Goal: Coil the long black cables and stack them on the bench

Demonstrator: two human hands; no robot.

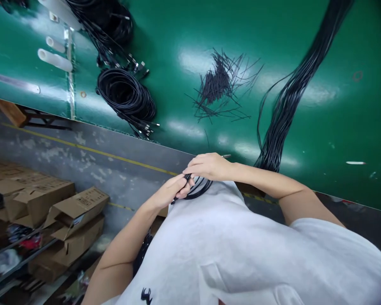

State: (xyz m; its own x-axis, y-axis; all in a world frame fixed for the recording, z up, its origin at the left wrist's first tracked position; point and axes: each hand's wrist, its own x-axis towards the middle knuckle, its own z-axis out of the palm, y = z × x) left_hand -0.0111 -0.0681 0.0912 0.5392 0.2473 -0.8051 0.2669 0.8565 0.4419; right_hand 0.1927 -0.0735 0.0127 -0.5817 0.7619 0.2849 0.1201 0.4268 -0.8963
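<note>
Head view: L hand (173,190) pinched tight on 1 small black cable coil (200,189); R hand (209,166) curled over its top, gripping too. Coil sits just below R hand, right of L fingers. Cable bundle (285,106) on green table (336,51) lies nearer R arm.

The green table (184,25) shines under the lights. Near its middle lies a loose heap of short black ties (217,82), with strands sticking out all ways. Left of the ties sits a cable coil (127,95), its plugs poking out toward the table's near edge. Above that coil, up-left of the ties, is a bigger tangle (108,23). Farther left of the ties lie white tubes (54,60) beside a metal strip (70,63). Right of the ties a long bundle (292,93) runs to the near edge. Far right of the ties lies a small ring (357,76).
</note>
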